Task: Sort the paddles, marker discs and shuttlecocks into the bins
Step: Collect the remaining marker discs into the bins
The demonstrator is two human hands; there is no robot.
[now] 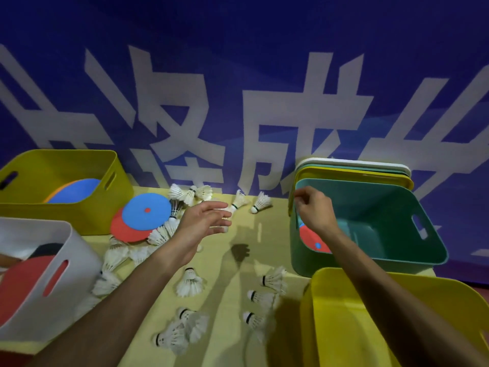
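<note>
We count four open bins on the yellow table (pixel 225 348). These are a far yellow bin (pixel 79 215) holding two marker discs (pixel 76 190), blue over orange, a white bin (pixel 79 250) holding one red paddle (pixel 23 287), a teal bin (pixel 397 207) holding one red disc (pixel 312 241), and a near yellow bin (pixel 312 313). Two table discs (pixel 146 210), blue on red, lie among the shuttlecocks (pixel 189 283): six lie apart in front, and we leave the heap (pixel 116 258) uncounted. The left hand (pixel 206 221) hovers with its fingers straight and spread. The right hand (pixel 315 210) is at the teal bin's rim with curled fingers, and we cannot tell whether they pinch anything. On the banner (pixel 264 75) we read only 成.
</note>
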